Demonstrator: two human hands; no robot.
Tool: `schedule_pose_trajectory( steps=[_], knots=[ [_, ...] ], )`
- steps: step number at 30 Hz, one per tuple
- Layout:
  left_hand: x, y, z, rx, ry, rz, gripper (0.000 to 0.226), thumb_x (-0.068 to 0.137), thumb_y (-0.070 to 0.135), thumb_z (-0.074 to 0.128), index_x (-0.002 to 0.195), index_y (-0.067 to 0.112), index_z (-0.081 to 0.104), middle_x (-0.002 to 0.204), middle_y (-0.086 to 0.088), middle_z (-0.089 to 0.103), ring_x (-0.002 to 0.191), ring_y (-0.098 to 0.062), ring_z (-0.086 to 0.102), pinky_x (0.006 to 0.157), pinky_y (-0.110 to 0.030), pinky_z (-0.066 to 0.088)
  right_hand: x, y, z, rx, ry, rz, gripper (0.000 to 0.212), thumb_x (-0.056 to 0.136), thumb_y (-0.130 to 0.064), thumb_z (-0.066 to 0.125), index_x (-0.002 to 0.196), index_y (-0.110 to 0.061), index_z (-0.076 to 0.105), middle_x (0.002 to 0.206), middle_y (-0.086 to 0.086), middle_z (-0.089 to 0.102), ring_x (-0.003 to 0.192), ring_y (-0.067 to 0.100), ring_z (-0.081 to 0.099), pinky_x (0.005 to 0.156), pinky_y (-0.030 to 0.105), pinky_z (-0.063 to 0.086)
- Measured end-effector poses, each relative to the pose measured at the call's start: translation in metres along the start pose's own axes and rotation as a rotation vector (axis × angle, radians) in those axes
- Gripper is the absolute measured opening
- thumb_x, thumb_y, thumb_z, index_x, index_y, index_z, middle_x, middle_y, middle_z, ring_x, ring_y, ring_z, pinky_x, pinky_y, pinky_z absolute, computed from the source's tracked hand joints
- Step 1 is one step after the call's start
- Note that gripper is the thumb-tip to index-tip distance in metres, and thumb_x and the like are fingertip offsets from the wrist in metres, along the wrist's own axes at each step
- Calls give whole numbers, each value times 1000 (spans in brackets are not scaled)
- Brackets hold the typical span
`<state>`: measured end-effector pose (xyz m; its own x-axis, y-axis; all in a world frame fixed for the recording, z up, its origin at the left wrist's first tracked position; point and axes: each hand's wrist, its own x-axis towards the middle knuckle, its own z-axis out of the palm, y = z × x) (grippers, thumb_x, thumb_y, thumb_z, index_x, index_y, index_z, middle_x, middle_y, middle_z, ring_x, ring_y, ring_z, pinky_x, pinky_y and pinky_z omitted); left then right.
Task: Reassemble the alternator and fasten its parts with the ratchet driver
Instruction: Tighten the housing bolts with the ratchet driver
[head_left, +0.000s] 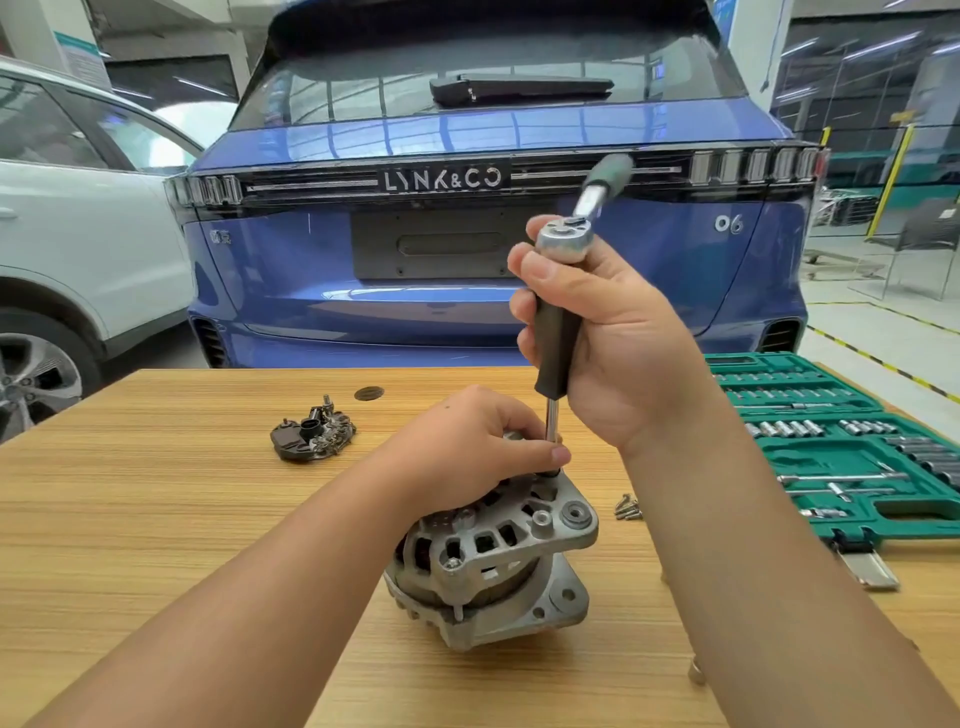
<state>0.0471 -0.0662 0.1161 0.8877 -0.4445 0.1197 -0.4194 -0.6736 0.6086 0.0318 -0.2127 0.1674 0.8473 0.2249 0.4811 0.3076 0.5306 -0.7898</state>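
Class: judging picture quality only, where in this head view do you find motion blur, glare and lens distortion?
Head view: motion blur smears the ratchet handle; glare streaks the blue car rear glass; wide-angle distortion bows the table edge; the alternator is sharp.

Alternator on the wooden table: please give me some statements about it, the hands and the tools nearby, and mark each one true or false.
1. The right hand grips the black handle of the ratchet driver. True.
2. The alternator lies inside the green socket case. False: it stands on the table, left of the open case.
3. The left hand rests on top of the alternator, at the driver's shaft. True.
4. The loose screws lie to the left of the alternator. False: they lie to its right, toward the case.
5. The dark rectifier part is already mounted on the alternator. False: it lies apart on the table, farther back and left.
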Motion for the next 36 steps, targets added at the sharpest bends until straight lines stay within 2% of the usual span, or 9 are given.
schedule_pose_trajectory(
  steps=[4,8,11,14,21,29,31,33,36],
  knots=[
    [1,2,1,43,16,-9,25,89,60,68,68,46,68,61,23,60,53,4,53,49,-17,35,1,11,2,-88,47,-204,26,86,-13,68,106,-28,61,93,1,69,67,11,60,58,22,45],
    [1,0,2,8,18,1,21,90,57,69,77,40,73,72,14,67,57,2,54,56,-24,41,1,18,-3,-332,-42,-415,34,97,-11,59,116,-38,63,96,0,69,68,16,56,58,30,47],
    [-1,2,2,-16,11,-6,18,89,56,71,77,43,73,77,19,69,63,1,60,62,-31,49,2,12,-7,-139,-165,-273,36,101,-15,42,118,-33,68,93,6,65,68,21,51,57,35,40],
    [-1,4,1,-33,5,-13,15,88,56,71,82,42,74,102,13,76,92,-11,70,87,-46,57,4,3,-8,24,-210,-94,37,98,-32,39,122,-22,66,89,11,63,67,25,52,59,35,38],
    [-2,4,1,-36,9,2,13,87,54,73,79,44,74,104,15,75,97,-10,69,93,-47,55,-2,4,-2,18,-151,-86,32,98,-28,46,127,-16,54,89,7,63,70,19,55,60,30,44],
    [1,2,3,17,-13,25,23,88,55,72,69,42,71,55,23,59,49,6,51,43,-7,34,2,5,5,-269,291,-141,17,89,-21,75,86,-10,62,60,-4,48,51,10,38,49,28,33],
    [2,1,2,3,-22,24,19,88,57,72,73,44,72,70,23,68,61,4,61,55,-12,47,1,-3,-1,-178,138,-29,14,86,-22,72,90,-12,63,65,-4,51,53,10,42,54,27,34],
    [4,0,1,-16,-25,8,17,87,58,72,83,42,75,98,14,76,89,-9,71,84,-36,59,1,-8,-7,-26,-25,51,25,83,-16,66,108,-13,65,74,-4,57,58,10,48,58,26,37],
    [4,-1,2,-15,-18,10,16,88,57,72,81,43,74,98,14,76,87,-9,71,81,-36,59,0,0,-5,-12,-68,-47,32,84,-10,64,114,-22,61,85,-5,66,65,10,56,61,26,42]
  ],
)
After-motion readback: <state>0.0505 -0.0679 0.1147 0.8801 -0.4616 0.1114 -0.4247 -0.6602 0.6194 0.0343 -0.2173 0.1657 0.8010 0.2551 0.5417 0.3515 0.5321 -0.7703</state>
